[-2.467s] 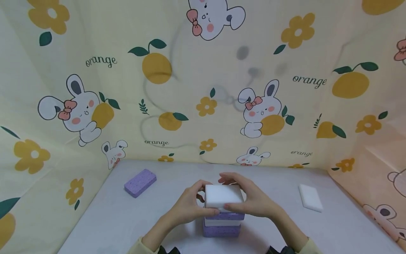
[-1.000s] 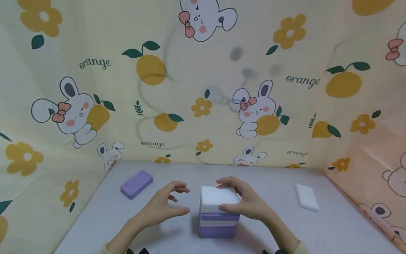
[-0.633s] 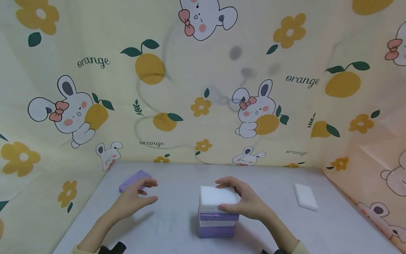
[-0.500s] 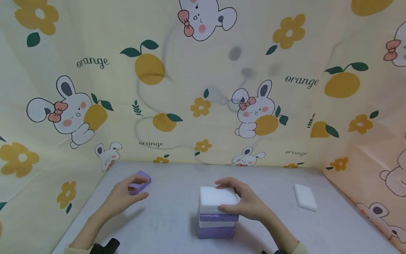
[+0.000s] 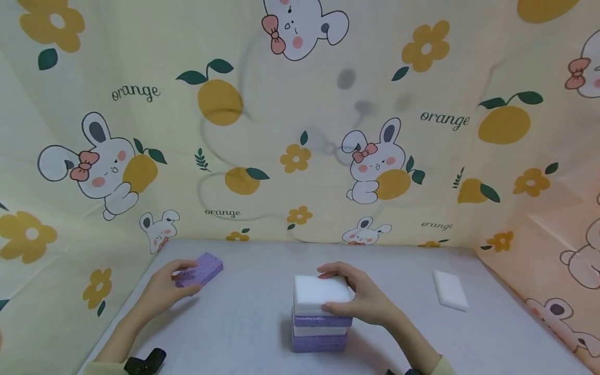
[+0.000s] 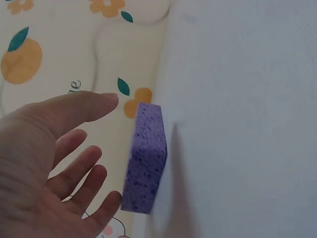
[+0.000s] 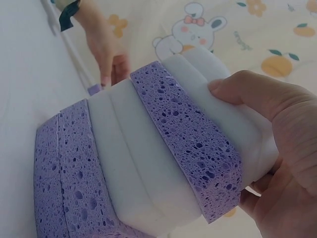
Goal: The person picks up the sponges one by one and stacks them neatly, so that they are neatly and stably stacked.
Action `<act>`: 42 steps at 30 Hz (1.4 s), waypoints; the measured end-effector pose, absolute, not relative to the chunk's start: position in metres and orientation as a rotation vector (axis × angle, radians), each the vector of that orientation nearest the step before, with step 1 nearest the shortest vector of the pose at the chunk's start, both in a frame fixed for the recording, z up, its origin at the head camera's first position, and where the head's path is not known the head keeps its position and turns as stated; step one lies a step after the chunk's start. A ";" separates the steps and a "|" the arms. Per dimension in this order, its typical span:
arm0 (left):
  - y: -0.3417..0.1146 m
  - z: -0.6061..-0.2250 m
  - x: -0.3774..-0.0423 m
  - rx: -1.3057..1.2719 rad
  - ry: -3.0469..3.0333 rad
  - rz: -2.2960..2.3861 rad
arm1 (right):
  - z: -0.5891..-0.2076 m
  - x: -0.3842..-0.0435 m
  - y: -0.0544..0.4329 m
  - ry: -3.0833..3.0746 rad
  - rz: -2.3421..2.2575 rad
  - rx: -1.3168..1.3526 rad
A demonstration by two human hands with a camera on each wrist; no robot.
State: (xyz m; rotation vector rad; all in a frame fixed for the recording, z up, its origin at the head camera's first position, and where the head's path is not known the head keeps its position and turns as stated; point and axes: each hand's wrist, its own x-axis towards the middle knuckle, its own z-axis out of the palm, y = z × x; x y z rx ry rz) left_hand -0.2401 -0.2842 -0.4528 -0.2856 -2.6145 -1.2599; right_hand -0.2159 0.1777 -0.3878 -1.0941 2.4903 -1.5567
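My left hand is over the near left end of a loose purple sponge, fingers and thumb spread. In the left wrist view, a gap shows between the thumb and that porous purple sponge; whether the little finger touches it I cannot tell. At centre, white and purple sponges are stacked in alternating bands. My right hand grips the white top, thumb on the near face and fingers at the far edge. The right wrist view shows the thumb against white sponge, above a purple one.
A flat white sponge lies on the right of the pale tabletop. Cloth printed with rabbits and oranges encloses the back and sides.
My left hand has let go of the stack's white top and moved left, reaching the loose purple sponge. My right hand has kept its grip on the stack's top.
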 end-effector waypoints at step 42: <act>-0.290 -0.473 -0.247 -0.115 -2.710 -1.234 | -0.390 -0.217 0.179 2.469 -1.570 -1.105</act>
